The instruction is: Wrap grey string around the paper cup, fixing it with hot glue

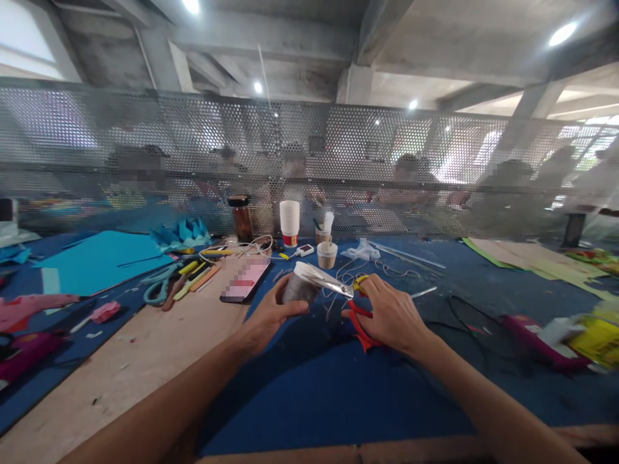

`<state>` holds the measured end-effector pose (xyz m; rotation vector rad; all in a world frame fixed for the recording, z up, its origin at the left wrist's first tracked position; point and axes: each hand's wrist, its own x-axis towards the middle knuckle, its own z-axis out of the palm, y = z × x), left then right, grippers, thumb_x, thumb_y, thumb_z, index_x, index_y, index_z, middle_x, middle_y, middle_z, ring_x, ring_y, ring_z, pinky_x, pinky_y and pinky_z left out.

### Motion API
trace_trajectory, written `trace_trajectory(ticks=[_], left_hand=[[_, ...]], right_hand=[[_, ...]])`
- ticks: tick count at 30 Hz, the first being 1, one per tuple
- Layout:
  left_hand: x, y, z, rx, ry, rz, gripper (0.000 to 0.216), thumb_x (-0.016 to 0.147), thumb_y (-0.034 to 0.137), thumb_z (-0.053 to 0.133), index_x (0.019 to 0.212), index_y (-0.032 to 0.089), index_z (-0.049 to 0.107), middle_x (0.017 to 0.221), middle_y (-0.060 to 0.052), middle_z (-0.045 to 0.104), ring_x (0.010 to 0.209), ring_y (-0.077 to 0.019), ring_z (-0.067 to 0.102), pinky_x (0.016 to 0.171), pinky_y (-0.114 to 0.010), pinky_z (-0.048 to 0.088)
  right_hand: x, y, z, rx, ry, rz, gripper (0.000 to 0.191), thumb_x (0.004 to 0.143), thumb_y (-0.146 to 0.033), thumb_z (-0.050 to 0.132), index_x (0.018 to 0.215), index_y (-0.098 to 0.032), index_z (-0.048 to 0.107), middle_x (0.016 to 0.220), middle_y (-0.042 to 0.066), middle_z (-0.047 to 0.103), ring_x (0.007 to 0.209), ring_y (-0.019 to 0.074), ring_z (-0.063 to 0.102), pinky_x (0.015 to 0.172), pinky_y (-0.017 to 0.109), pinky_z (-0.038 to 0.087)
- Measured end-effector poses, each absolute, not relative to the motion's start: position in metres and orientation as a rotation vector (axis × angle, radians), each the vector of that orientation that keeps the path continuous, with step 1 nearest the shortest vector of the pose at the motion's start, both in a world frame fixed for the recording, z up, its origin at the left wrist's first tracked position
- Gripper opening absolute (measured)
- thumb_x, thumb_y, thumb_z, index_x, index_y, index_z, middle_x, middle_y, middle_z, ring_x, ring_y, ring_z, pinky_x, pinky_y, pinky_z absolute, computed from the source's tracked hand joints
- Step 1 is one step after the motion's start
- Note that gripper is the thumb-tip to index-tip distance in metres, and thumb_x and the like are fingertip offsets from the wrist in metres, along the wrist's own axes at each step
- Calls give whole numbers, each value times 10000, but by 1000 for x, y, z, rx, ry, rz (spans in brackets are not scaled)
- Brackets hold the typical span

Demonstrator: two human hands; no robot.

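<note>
My left hand (285,301) is wrapped round a grey-sided paper cup (298,290) with a white end, tilted above the blue table. My right hand (391,309) grips scissors (341,287) with red and yellow handles, fingers in the loops. Their metal blades reach left to the cup's white end. From this angle I cannot tell whether they cut into it. Just behind my hands stand a small cup (327,256) and a tangle of cord (387,267). My phone-side neighbour to the left hand is a smartphone (246,278) lying flat.
Stacked paper cups (289,219) and a dark-lidded bottle (240,219) stand before a perforated metal screen (338,161). Pliers (162,283), markers and blue paper (101,261) lie left. Glue guns (33,351) lie at left, another magenta tool (541,341) at right. People sit behind the screen.
</note>
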<state>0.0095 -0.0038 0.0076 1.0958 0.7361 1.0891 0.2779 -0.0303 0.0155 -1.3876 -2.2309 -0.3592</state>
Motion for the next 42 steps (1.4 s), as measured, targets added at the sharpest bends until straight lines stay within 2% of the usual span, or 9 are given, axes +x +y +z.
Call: trace_trajectory(ticks=[4, 10, 21, 27, 42], left_hand=[[7, -4, 11, 1097, 768, 1082, 752, 663, 213, 896, 1360, 221, 614, 1213, -102, 711, 1028, -252, 686, 859, -346, 534], [2, 0, 4, 1154, 736, 1046, 545, 844, 379, 786, 1354, 255, 639, 1207, -88, 718, 1075, -259, 667, 859, -350, 522], [0, 3, 4, 1194, 728, 1014, 511, 845, 400, 780, 1316, 235, 670, 1161, -104, 721, 1031, -264, 670, 823, -345, 522], [1, 2, 5, 1175, 739, 1021, 489, 841, 382, 784, 1292, 223, 682, 1172, -104, 723, 999, -265, 675, 811, -350, 512], [-1, 5, 2, 1154, 724, 997, 459, 846, 382, 776, 1271, 227, 699, 1138, -93, 731, 966, -246, 679, 797, -330, 527]], right_hand=[[277, -31, 12, -1373, -2236, -383, 356, 992, -552, 577, 1049, -201, 566, 1019, 75, 668, 840, 233, 677, 606, 296, 389], [274, -33, 10, -1366, -2259, -365, 343, 995, -547, 575, 962, -206, 562, 949, 59, 681, 763, 210, 672, 593, 288, 368], [270, -38, 13, -1412, -2293, -328, 380, 1026, -564, 514, 967, -195, 587, 931, 66, 695, 776, 218, 684, 607, 299, 357], [268, -40, 13, -1447, -2297, -311, 411, 1003, -602, 557, 949, -195, 588, 905, 57, 693, 760, 222, 682, 592, 300, 323], [265, -40, 10, -1473, -2313, -244, 378, 1045, -549, 483, 923, -201, 568, 887, 54, 702, 734, 208, 678, 586, 299, 282]])
